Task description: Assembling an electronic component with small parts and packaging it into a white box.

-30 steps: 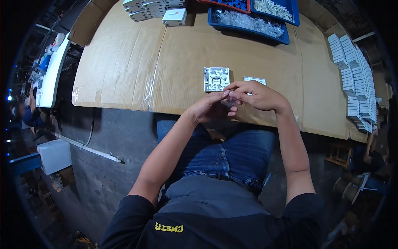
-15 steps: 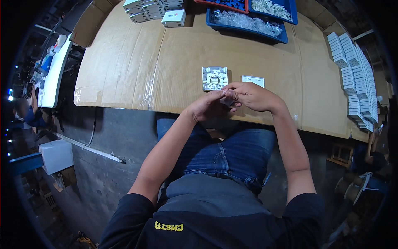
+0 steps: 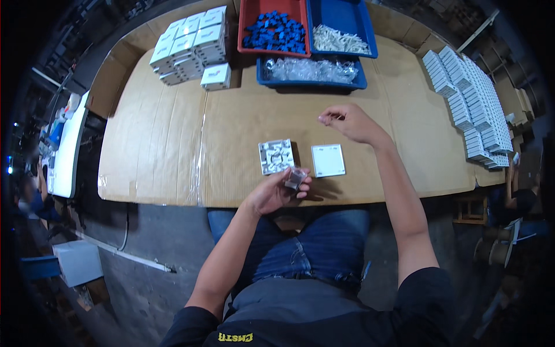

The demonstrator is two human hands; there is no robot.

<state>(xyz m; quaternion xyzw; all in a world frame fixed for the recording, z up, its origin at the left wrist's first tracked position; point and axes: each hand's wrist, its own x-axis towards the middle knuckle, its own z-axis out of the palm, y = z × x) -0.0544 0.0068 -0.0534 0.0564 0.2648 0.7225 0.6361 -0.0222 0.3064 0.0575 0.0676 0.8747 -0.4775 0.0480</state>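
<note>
My left hand (image 3: 274, 192) is near the table's front edge, its fingers closed around a small clear plastic bag (image 3: 296, 178). What the bag contains, if anything, is too small to make out. Just beyond it lies an open white square box base (image 3: 277, 156) with grey moulded parts inside, its near corner close to my fingertips. To the right of this base a flat white square cover (image 3: 328, 160) rests on the cardboard. My right hand (image 3: 350, 123) is raised above the table past the cover, thumb and fingers pinched together; anything between them is hidden.
At the back stand a red tray (image 3: 274, 52) of blue pieces, a blue tray (image 3: 370, 34) of white pieces and another blue tray (image 3: 312, 85) of clear plastic bags. White boxes (image 3: 191, 43) are stacked back left, with one box (image 3: 215, 77) beside them. More white stacks (image 3: 471, 104) line the right.
My hands have parted: the right has moved forward, while the left keeps the small bag near the front edge. The view has tilted up, showing more of the trays and stacks.
</note>
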